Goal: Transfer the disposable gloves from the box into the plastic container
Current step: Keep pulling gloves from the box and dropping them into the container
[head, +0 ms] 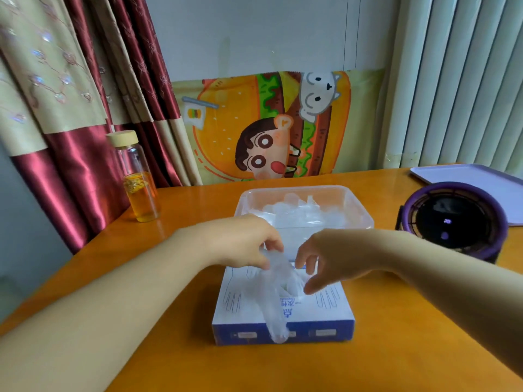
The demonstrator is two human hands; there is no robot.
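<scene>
A wooden worktop (pixel 396 349) is seen from above, with two bare forearms reaching in from the near edge. A flat blue and white glove box (pixel 325 315) is laid in the middle of the worktop, its opening facing up. Just behind it, touching or nearly touching its far edge, a clear plastic container (pixel 363 210) is placed with no lid on, and a loose heap of clear gloves (pixel 300 213) is already held inside it.

One thin clear glove (pixel 273 295) is pinched at its top between the thumb and fingertips of the left hand (pixel 249 244), above the far part of the box. The glove is draped down across the box top, and its end hangs over the blue front.

The right hand (pixel 334 258) is held over the box opening, released, its fingers loosely bent downward and its thumb set apart from them. Whether the gloves in the opening are touched cannot be told.

A glass bottle (pixel 140 188) of amber liquid is stood at the far left. A round purple fan (pixel 452 222) and a pale purple tray (pixel 481 176) are placed at the right.
</scene>
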